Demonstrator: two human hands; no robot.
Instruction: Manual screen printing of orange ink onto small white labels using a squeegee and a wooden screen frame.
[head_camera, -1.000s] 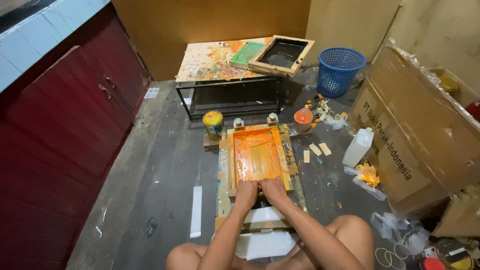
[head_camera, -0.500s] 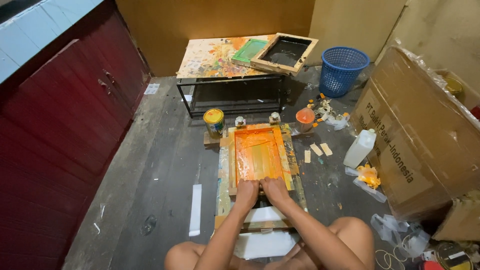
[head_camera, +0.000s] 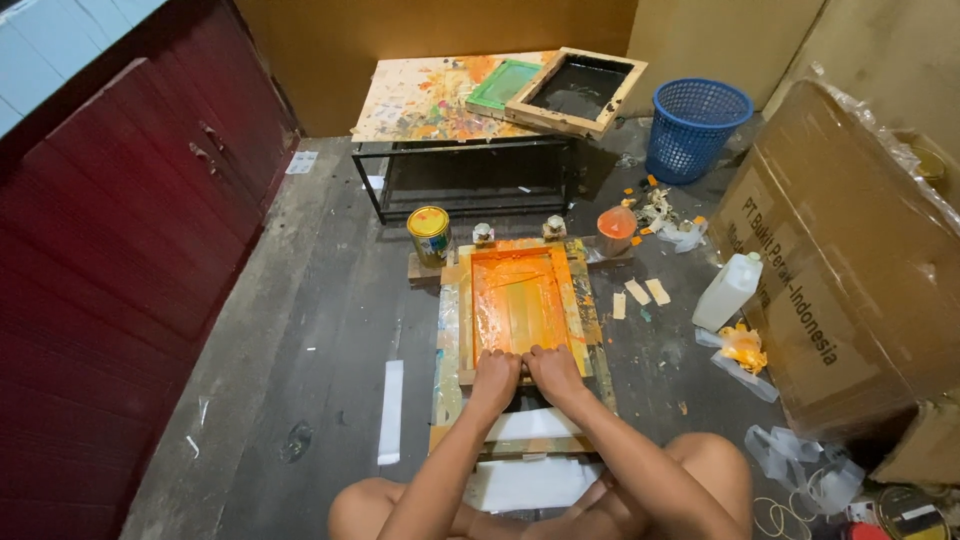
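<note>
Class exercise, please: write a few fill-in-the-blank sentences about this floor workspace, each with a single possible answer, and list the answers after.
1. Both hands, left hand and right hand, rest on the near edge of a frame covered in ____ ink.
2. The basket is ____ in colour.
3. The paint can stands ____ of the frame.

Answers: orange; blue; left

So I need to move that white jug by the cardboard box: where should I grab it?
Grip the white jug around its narrow neck or upper body, coming from above on the open floor side to its left. It stands tilted, and the cardboard box crowds its right.
</note>
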